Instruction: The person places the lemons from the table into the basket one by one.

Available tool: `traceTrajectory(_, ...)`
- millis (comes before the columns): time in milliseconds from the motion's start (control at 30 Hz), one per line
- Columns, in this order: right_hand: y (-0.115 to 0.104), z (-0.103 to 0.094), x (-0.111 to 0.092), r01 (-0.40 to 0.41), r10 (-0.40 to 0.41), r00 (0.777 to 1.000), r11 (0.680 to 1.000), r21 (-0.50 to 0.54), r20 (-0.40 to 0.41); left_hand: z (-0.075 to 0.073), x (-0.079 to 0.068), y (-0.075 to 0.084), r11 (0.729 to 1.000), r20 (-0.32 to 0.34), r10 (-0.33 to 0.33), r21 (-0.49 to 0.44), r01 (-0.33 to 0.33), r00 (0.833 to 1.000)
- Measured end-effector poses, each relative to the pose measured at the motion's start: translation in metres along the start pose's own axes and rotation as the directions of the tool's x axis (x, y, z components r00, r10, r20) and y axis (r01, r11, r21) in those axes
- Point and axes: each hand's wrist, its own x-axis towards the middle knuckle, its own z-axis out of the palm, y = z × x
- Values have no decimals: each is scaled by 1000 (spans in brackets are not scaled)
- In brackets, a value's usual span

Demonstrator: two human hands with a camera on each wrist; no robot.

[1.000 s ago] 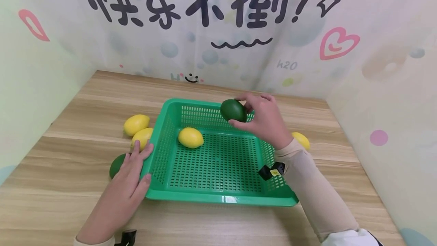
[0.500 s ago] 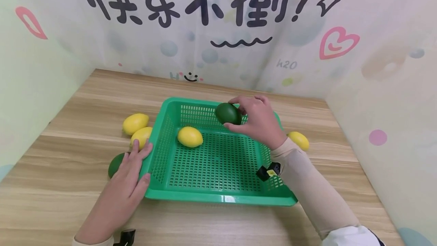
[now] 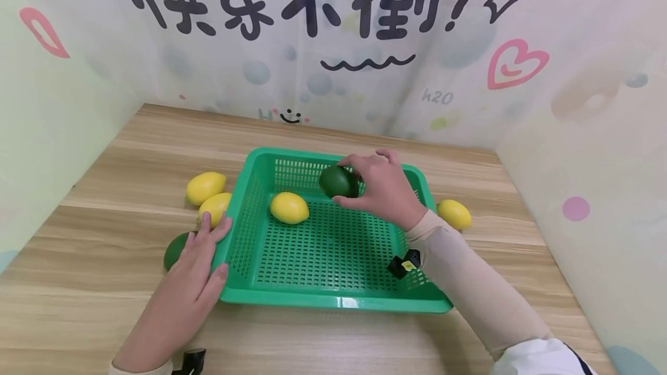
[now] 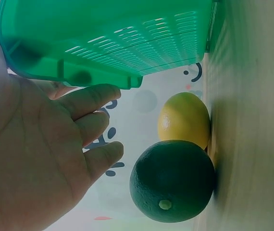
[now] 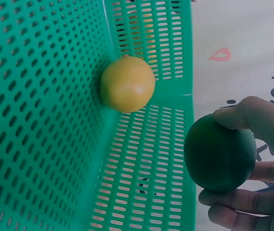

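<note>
right hand (image 3: 383, 192): fingers clamped on green fruit (image 3: 336, 182) | fruit held above basket (image 3: 333, 301), left-down of it: lemon (image 3: 289, 208) | left hand (image 3: 182, 285): fingers apart

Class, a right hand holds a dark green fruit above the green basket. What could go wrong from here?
The dark green fruit looks smooth and is held at one side by the right hand, so it might slip. 
If dropped, it could roll into the yellow fruit in the basket. 
The left hand is at the rim of the green basket; a push leftward might nudge the fruits outside.
</note>
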Motion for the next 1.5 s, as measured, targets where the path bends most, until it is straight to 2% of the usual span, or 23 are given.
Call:
traceTrajectory(600,-2,15,1,49,-42,995,996,-75,85,1,0,0,1000,2,-4,-1,4,1000)
traceTrajectory(1067,0,30,4,52,-48,987,998,-24,153,1,1,-1,1000,-4,9,-8,-9,1000)
traceTrajectory(1500,0,40,5,36,-24,979,998,-53,204,0,1,0,1000,4,5,-7,-5,1000)
